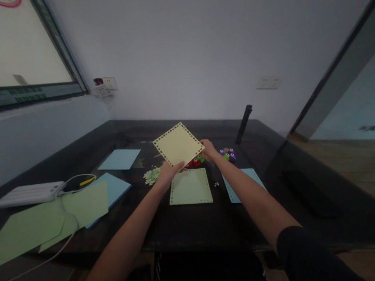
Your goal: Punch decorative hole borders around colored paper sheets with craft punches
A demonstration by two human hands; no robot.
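Observation:
A pale yellow square sheet of paper (178, 144), with small punched holes along its edges, is held up above the table, tilted. My left hand (169, 173) pinches its lower corner, thumb on top. At its right corner, my right hand (209, 149) has its fingers closed on the sheet. Below lies a pale green stack of punched paper (191, 187). Red and green craft punches (196, 162) sit partly hidden behind the sheet. A heap of small paper cut-outs (151, 175) lies left of my left hand, and purple and green punches (227, 155) stand beyond my right forearm.
Blue punched paper (232, 190) lies partly under my right forearm. On the left are a light blue sheet (119, 159), green sheets (27, 224), a white power bank (30, 194) and its cable. A dark upright rod (244, 123) stands at the back right.

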